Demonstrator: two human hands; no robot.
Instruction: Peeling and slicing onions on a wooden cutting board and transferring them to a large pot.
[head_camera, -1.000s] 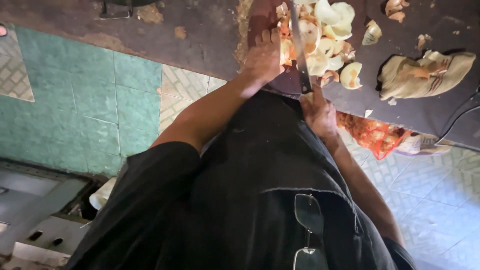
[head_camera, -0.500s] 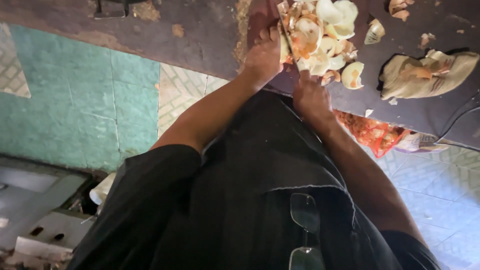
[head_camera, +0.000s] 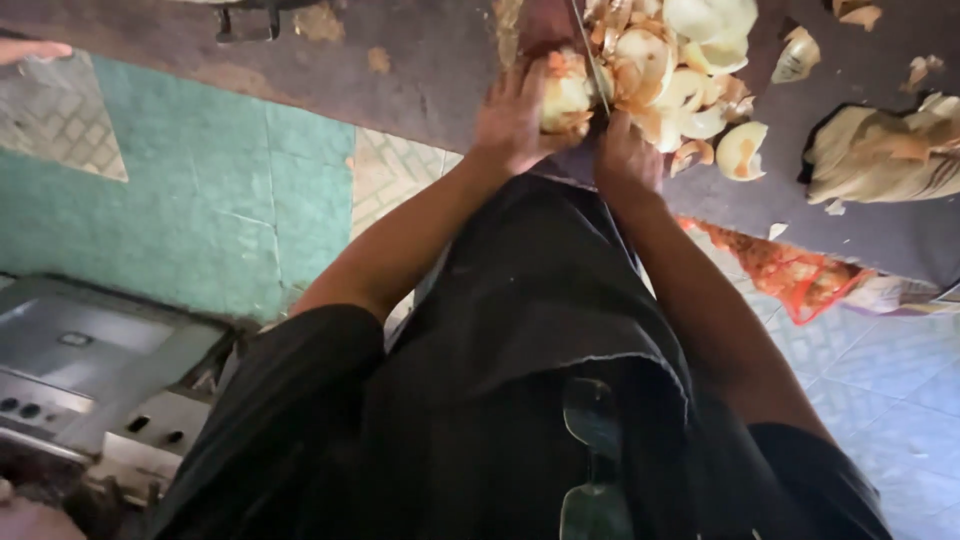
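Place: at the near edge of the dark worn worktop (head_camera: 420, 75), you stood over a heap of pale peeled onions (head_camera: 690, 60).
Left hand: your left hand (head_camera: 515, 125) curled its fingers (head_camera: 530, 85) around a pale yellow peeled onion (head_camera: 565, 100), pressing it to the worktop.
Right hand: your right hand (head_camera: 625, 155) was closed on the handle of a thin steel-bladed knife (head_camera: 590, 60).
Onion and fingers: the onion lay just beyond your left fingertips, the blade touching its right side.
Nearby: an orange mesh bag (head_camera: 790, 275) hung below the worktop edge.

A green tiled floor (head_camera: 200, 200) below — a red net bag (head_camera: 800, 280), a grey stove (head_camera: 90, 360), glasses (head_camera: 595, 450).
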